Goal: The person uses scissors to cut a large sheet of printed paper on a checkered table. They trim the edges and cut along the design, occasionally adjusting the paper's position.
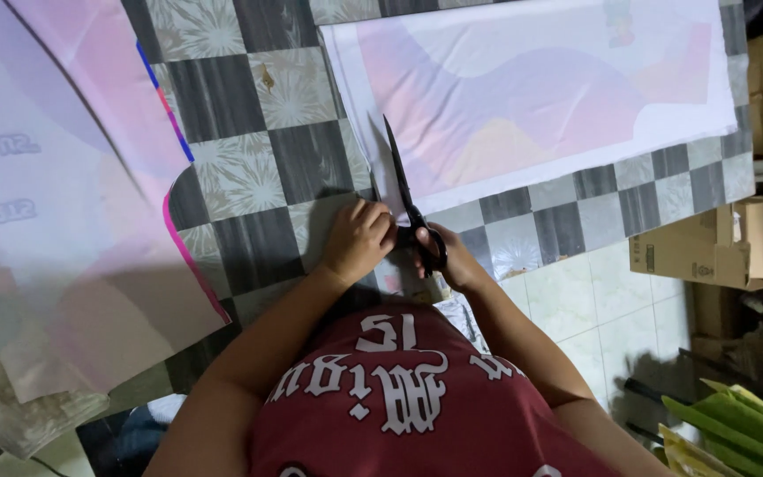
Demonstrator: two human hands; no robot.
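My right hand grips the handles of black scissors whose blades point away from me along the left edge of a printed fabric sheet in white, pink and purple. My left hand rests just left of the scissors, fingers curled, pressing on the fabric's near corner. Both hands sit at the near edge of a table covered in a grey and black checked cloth.
A second large printed sheet lies across the table's left side and hangs over its edge. Cardboard boxes stand on the tiled floor at right. Green rolled material lies at the bottom right.
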